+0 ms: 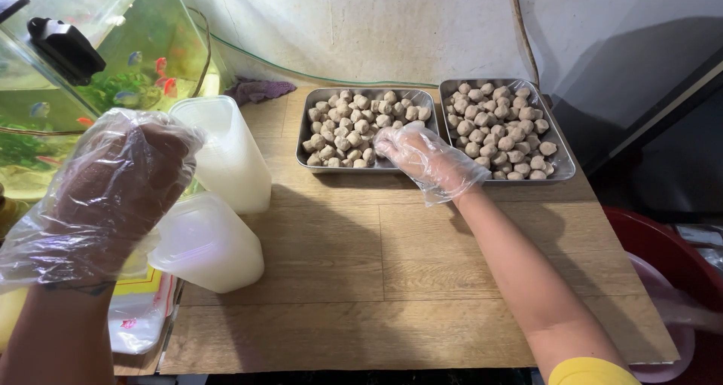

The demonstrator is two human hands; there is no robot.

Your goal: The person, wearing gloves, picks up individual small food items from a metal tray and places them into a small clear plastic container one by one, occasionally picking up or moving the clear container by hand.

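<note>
Right hand over left tray, long axis sideways

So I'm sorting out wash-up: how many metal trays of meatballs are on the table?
2. One metal tray sits at the table's far edge, where the gloved right hand reaches into it; the other tray is right beside it, to its right. None seem hidden.

On the counter, two trays of meatballs sit side by side at the back, the left tray beside the right tray, with two stacks of containers lying at the left, before a fish tank.
</note>
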